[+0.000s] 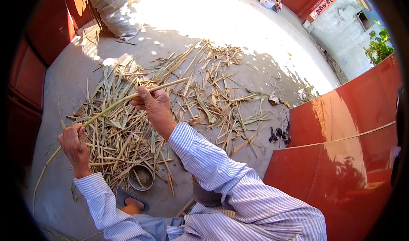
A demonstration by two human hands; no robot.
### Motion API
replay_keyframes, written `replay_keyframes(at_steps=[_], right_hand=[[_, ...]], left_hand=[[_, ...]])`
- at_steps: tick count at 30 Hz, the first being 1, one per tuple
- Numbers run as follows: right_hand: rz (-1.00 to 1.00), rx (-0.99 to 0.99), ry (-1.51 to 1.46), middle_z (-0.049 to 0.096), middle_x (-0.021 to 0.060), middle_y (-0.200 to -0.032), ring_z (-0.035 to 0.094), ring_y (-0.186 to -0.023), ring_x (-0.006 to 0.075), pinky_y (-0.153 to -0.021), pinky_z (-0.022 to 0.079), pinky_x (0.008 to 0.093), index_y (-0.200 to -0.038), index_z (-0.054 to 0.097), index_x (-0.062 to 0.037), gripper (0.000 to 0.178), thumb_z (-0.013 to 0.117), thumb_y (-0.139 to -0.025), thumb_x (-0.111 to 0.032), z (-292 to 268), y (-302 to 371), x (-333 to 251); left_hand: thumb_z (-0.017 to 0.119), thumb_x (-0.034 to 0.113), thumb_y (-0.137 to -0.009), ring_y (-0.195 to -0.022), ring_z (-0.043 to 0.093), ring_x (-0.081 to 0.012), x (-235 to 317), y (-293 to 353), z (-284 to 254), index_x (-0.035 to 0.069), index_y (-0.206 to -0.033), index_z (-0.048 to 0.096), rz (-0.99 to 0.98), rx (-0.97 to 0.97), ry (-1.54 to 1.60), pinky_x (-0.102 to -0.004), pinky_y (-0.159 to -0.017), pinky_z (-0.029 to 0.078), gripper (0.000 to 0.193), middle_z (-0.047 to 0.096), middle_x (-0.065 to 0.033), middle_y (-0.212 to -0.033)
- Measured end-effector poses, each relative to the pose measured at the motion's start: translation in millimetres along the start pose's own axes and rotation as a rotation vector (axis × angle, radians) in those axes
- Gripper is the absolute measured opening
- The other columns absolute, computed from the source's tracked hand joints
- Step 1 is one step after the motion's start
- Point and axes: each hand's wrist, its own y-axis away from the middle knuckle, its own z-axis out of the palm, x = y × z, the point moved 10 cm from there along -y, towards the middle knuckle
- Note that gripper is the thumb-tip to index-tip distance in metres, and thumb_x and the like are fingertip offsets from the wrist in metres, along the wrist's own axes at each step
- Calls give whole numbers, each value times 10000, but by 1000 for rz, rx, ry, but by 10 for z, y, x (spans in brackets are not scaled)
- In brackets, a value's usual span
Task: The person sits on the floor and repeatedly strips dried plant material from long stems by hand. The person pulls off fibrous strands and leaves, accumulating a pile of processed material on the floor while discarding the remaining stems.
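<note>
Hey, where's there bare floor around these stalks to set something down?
Mostly bare: the grey floor between the left red panels and the stalk pile, and the sunlit strip beyond the pile. Crowded: beneath the right hand and just beyond the bowl.

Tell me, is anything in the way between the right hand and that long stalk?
No, nothing visible is: the right hand pinches the long stalk directly, and the left hand holds it too. The dry pieces lie on the ground below.
</note>
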Motion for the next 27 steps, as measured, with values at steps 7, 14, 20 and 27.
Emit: replay_keyframes(at_steps=[7, 14, 20, 27], right_hand=[[-51, -141, -12, 678, 94, -849, 688, -752, 125, -631, 579, 230, -998, 554, 2, 254, 593, -965, -246, 412, 205, 172], [-417, -191, 311, 629, 50, -777, 633, -707, 109, -624, 536, 241, -941, 559, 8, 122, 592, -946, -110, 641, 402, -286], [-631, -340, 615, 607, 115, -709, 632, -619, 243, -556, 485, 331, -906, 563, -13, 110, 637, -877, -89, 943, 586, -354], [-264, -272, 210, 699, 116, -920, 681, -839, 149, -711, 573, 253, -1058, 577, 9, 155, 537, -981, -119, 865, 450, -120]], left_hand=[[666, 256, -892, -841, 557, -254, 341, 91, 406, 55, -963, 638, -131, 16, 315, -363, -773, 419, 215, 641, -79, -894], [698, 227, -895, -709, 532, -90, -67, 360, 829, 34, -918, 632, -497, -64, 921, -240, -629, 431, 206, 611, -14, -807], [679, 172, -902, -586, 496, -41, -250, 616, 956, 54, -820, 602, -673, -351, 1183, -186, -534, 403, 163, 597, 1, -711], [746, 194, -851, -631, 553, -64, -396, 581, 631, 24, -857, 648, -568, -229, 1081, -223, -555, 443, 196, 632, -3, -725]])
